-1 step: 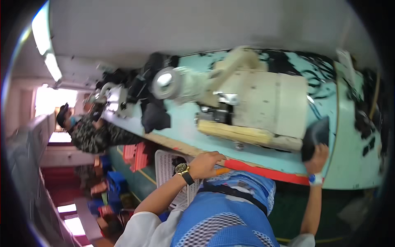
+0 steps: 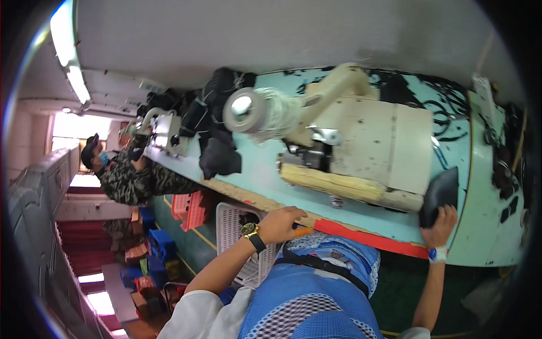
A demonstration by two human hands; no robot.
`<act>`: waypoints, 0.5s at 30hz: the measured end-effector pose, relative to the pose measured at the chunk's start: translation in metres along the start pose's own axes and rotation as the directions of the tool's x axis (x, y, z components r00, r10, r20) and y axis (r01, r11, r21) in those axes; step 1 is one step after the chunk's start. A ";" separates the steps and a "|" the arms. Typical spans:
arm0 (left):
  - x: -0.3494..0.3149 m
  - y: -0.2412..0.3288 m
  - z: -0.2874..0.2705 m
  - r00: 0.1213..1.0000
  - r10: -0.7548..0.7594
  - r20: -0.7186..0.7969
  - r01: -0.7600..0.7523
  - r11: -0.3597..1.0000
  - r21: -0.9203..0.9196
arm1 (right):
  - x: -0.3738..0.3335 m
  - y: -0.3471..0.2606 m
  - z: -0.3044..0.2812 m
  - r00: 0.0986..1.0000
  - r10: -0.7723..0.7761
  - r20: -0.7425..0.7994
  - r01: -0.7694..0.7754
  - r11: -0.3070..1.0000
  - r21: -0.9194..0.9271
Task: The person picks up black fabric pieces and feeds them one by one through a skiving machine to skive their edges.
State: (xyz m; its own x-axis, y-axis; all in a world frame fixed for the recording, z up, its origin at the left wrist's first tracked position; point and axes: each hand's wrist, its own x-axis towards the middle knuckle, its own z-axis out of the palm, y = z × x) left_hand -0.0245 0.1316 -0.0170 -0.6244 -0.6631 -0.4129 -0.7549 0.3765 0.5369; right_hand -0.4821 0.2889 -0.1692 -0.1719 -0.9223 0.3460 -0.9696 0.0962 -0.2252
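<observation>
My left hand [image 2: 280,222] rests on front edge of pale green worktable [image 2: 248,186], fingers curled loosely together, holding nothing I can make out; black wristwatch [image 2: 252,234] on wrist. My right hand [image 2: 442,223] grips lower edge of black leather piece [image 2: 440,195], fingers clamped on it. Piece lies on tabletop just right of cream sewing machine [image 2: 372,147]. White plastic basket [image 2: 240,237] below table edge, beside left wrist. Another person [image 2: 132,175] in camouflage jacket sits at far end by second machine [image 2: 164,130].
</observation>
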 end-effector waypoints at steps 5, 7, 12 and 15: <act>-0.091 -0.125 -0.017 0.847 -0.480 -0.228 0.425 0.869 -0.252 | -0.001 -0.074 -0.052 0.993 0.106 -0.045 -0.104 0.994 0.041; -0.129 -0.205 -0.021 0.744 -0.597 -0.301 0.501 0.796 -0.341 | -0.016 -0.128 -0.063 0.949 0.268 -0.168 -0.255 0.962 0.095; -0.142 -0.352 -0.081 0.499 -0.816 -0.293 0.461 0.536 -0.708 | 0.005 -0.349 -0.028 0.810 0.465 0.358 -0.554 0.408 0.726; -0.145 -0.479 -0.102 0.376 -0.729 -0.573 0.510 0.679 -0.528 | 0.072 -0.479 0.054 0.808 0.129 0.574 -0.587 0.251 0.770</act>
State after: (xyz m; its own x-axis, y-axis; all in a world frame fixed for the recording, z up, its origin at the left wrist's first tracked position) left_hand 0.4487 -0.0186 -0.1391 0.4300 -0.8941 -0.1252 -0.7250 -0.4246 0.5423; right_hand -0.0211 0.1560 -0.0853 -0.1638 -0.9482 -0.2723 -0.0085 0.2774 -0.9607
